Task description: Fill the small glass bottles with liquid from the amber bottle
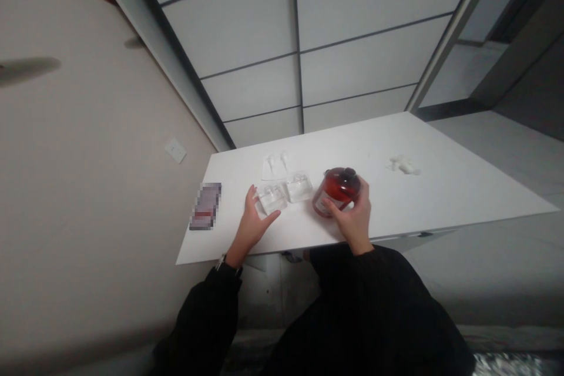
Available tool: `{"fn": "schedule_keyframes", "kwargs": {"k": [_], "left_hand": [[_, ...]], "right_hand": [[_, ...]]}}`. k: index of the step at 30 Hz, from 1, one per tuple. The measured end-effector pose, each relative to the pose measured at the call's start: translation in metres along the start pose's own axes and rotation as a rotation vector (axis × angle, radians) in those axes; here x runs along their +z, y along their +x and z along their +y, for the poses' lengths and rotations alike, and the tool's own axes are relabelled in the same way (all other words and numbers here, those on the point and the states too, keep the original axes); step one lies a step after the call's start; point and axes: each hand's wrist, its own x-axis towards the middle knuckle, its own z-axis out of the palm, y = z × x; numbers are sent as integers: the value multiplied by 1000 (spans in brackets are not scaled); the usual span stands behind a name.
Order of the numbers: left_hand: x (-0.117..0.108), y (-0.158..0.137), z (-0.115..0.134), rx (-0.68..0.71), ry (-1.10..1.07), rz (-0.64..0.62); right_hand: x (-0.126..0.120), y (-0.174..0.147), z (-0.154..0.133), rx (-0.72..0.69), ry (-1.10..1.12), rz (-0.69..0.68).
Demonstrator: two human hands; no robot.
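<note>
A blurred item [205,206] lies left of the frame's centre on a white surface [453,194]; next, the left hand [255,224] has fingers spread around a clear container [272,199], contact unclear, with a second clear container [299,187] just beside it. Right of centre, the right hand [355,220] clasps a red bottle [338,189] between thumb and fingers; farther right lies crumpled white tissue [403,164].

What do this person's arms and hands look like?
Both the left hand and right hand are bare, without gloves. Long, loose black sleeves cover the arms. A pale, shiny band circles the left wrist, its details too blurred to tell; none shows on the right.
</note>
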Motion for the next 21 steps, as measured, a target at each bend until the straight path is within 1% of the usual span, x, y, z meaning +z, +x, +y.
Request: {"fn": "schedule_keyframes", "kwargs": {"k": [2,4,7,9,12,14,18,21], "left_hand": [[8,13,-1,-38,-42,-9],[9,18,1,-60,-54,6],[1,15,8,-86,-111,12],[-10,10,15,-92,-142,10],[-28,3,29,-74,-134,30],[-40,0,39,-53,-138,19],[-59,-1,59,23,-153,-49],[-69,0,72,63,-90,-109]], "right_hand": [[3,-6,-4,-23,21,-92],[5,-9,-8,-57,49,-218],[7,-9,-15,-61,90,-405],[7,-8,-19,-26,115,-487],[8,-9,-23,21,159,-552],[10,-10,-26,34,188,-585],[14,-13,-30,37,227,-613],[15,-15,-32,31,228,-615]]}}
